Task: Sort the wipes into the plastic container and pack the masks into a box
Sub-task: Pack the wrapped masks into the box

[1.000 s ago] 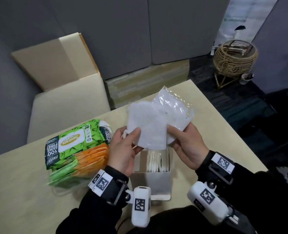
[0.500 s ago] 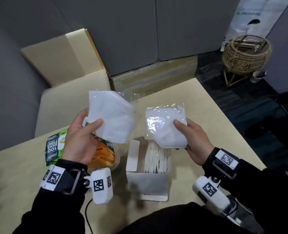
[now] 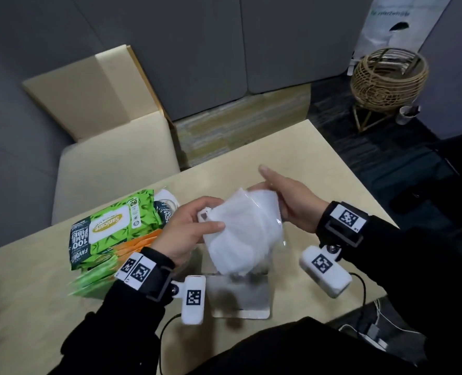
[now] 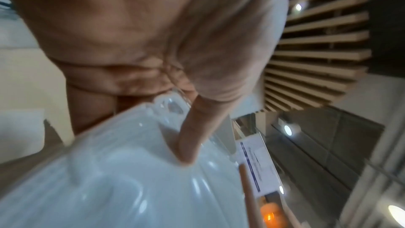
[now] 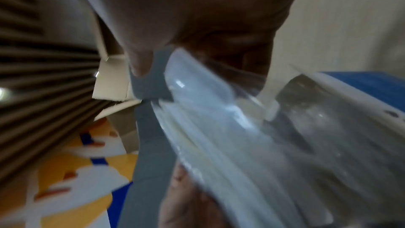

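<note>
Two white masks [image 3: 240, 234] in clear wrappers are held together as one stack just above the open white box [image 3: 239, 296], which stands blurred on the table. My left hand [image 3: 211, 220] grips the stack's left side, its thumb [image 4: 188, 145] pressing on the wrapped mask [image 4: 120, 179]. My right hand [image 3: 276, 190] pinches the stack's right side, and the right wrist view shows its thumb [image 5: 140, 61] on the wrapper [image 5: 219, 136]. Green wipes packs [image 3: 111, 226] and orange wipes packs [image 3: 139, 242] lie left of the box.
The beige table [image 3: 319, 163] ends close on the right, with dark floor beyond. A cream chair [image 3: 111, 158] stands behind the table. A wicker basket [image 3: 386, 74] sits on the floor at the far right. Cables [image 3: 359, 288] hang at the near edge.
Half a second ago each hand held one mask, well apart. Both hands have come together and lowered, so the two masks now overlap above the box.
</note>
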Demonstrator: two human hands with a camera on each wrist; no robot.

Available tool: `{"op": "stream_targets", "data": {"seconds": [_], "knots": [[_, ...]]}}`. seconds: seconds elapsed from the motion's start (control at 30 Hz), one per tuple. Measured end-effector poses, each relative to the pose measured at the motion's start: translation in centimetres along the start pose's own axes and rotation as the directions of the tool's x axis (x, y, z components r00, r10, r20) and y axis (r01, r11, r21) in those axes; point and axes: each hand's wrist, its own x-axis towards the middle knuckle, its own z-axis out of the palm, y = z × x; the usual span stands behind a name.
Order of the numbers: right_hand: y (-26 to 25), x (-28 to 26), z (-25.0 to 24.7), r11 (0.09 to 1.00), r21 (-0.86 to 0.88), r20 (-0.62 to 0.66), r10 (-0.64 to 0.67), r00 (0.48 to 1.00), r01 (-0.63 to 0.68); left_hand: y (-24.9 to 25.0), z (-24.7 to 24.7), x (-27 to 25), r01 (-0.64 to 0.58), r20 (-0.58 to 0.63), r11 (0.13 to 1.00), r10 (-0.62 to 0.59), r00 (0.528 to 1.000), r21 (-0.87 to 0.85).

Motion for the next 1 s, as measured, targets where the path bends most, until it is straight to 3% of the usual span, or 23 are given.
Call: {"op": "stream_targets", "data": {"seconds": [0.07, 0.1, 0.17, 0.27, 0.53, 0.67, 0.77, 0.9, 1.0], "knots": [[0.9, -0.1, -0.9, 0.977, 0.210, 0.070, 0.016, 0.997, -0.030, -0.7, -0.7, 0.1, 0.024, -0.125, 0.991, -0.040, 0.991, -0.129], [1.6, -0.4, -1.0, 0.974, 0.223, 0.104, 0.004, 0.995, -0.027, -1.1, -1.0, 0.1, 0.029, -0.152, 0.985, -0.056, 0.987, -0.173], [3.1, -1.0, -0.3, 0.986, 0.165, 0.126, -0.019, 0.992, -0.002, -1.8, -1.2, 0.0, 0.022, -0.167, 0.979, -0.057, 0.984, -0.201], [4.5, -1.9, 1.1, 0.998, 0.030, 0.106, -0.066, 0.992, 0.063, -2.1, -0.7, -0.2, -0.062, -0.195, 0.991, 0.037, 0.980, -0.123], [3.3, -2.4, 2.5, 0.950, -0.198, 0.192, -0.203, 0.960, 0.240, -0.8, 0.0, -0.5, -0.173, -0.166, 0.984, 0.177, 0.970, 0.039], [3.5, -1.0, 2.8, 0.903, -0.295, 0.070, -0.307, 0.949, 0.314, -0.5, 0.9, -0.5, -0.173, -0.211, 0.978, 0.194, 0.958, 0.117], [2.5, -0.3, 2.8, 0.936, -0.113, -0.035, -0.338, 0.940, 0.332, -0.1, 1.0, 0.0, -0.151, -0.307, 0.986, 0.164, 0.937, 0.065], [0.7, 1.1, 2.7, 0.920, -0.072, -0.117, -0.392, 0.913, 0.386, 1.3, 2.0, 1.0, -0.043, -0.360, 0.979, -0.032, 0.932, -0.199], [0.3, 2.0, 3.0, 0.925, -0.037, -0.152, -0.378, 0.913, 0.377, 2.2, 2.8, 1.6, -0.076, -0.392, 0.940, -0.065, 0.917, -0.333]]}}
